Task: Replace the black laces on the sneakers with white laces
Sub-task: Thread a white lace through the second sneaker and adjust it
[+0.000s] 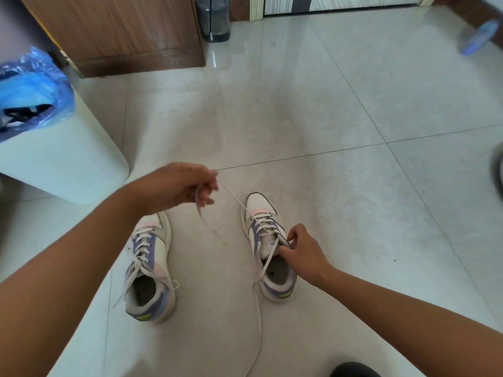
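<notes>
Two white, purple and pink sneakers stand on the tiled floor, toes pointing away from me. The left sneaker (pixel 149 270) is laced with a white lace whose ends hang loose. The right sneaker (pixel 268 246) carries a white lace (pixel 236 198) through its lower eyelets. My left hand (pixel 183 186) is raised above the floor and pinches one end of that lace, drawn taut up from the shoe. My right hand (pixel 303 250) grips the upper edge of the right sneaker by the tongue. The lace's other end (pixel 258 317) trails over the floor toward me.
A pale rounded table (pixel 62 159) at the left bears a blue plastic bag (pixel 32 88) with something black inside. A wooden cabinet (pixel 117 31) and a dark bin (pixel 213 17) stand at the back. A dark object (pixel 353 370) sits at the bottom edge.
</notes>
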Motion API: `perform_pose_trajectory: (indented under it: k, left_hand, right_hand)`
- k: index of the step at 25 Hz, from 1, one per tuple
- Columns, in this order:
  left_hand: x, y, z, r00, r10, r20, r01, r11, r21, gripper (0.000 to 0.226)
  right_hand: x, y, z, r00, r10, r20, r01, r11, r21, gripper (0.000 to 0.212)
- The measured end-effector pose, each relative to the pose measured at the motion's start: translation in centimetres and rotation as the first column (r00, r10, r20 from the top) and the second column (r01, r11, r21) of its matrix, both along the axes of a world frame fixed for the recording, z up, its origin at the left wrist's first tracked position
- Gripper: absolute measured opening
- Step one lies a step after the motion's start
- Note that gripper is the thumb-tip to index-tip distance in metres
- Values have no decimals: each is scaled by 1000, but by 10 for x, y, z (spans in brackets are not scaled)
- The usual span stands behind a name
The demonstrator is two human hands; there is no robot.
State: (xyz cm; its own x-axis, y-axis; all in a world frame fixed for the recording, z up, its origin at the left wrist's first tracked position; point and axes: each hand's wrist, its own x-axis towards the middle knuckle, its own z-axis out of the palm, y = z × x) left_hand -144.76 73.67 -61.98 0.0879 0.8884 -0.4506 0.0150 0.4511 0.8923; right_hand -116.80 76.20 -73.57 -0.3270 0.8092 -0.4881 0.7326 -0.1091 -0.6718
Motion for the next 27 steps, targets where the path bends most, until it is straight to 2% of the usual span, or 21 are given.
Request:
perform_pose_trajectory:
  k: [2,4,7,10,13,15,17,19,21,24,27]
  left_hand:
    - [-9,4,27,981,161,105,-170,982,83,27]
    - [-17,7,53,952,232,199,-267,949,168,30]
    - [-26,9,88,922,246,299,-339,885,318,37]
    - [-38,8,116,862,219,457,-429,795,428,30]
    - [-38,10,115,792,215,572,-507,754,419,26]
    - [-21,13,86,808,315,498,-513,792,332,25]
    - [10,11,44,855,417,308,-479,863,161,21]
    - [40,0,-1,895,434,101,-434,901,-26,16]
    - [64,-12,-41,905,420,-65,-424,892,-156,14]
    - [91,-23,-80,866,484,-123,-499,830,-248,8]
    - [109,-26,-98,829,539,-150,-560,797,-227,4]
  right_hand:
    - [0,0,-1,1000,-12,9,12,1000,-13,25]
    - [0,0,-1,1000,-16,24,17,1000,-22,24]
    - [0,2,1,998,-22,59,23,999,-24,24]
    - [0,5,2,997,-30,74,33,999,-29,25]
    - [-1,7,3,996,-14,86,16,999,-29,26]
    - [-2,8,6,994,34,103,-31,999,-34,27]
    - [-1,8,11,991,88,105,-90,996,9,26]
    - [-2,5,15,988,128,86,-141,975,172,17]
    - [-6,2,18,977,202,72,-214,930,299,9]
    - [-15,2,14,939,300,165,-339,884,321,14]
    - [-20,6,8,915,329,234,-396,843,365,17]
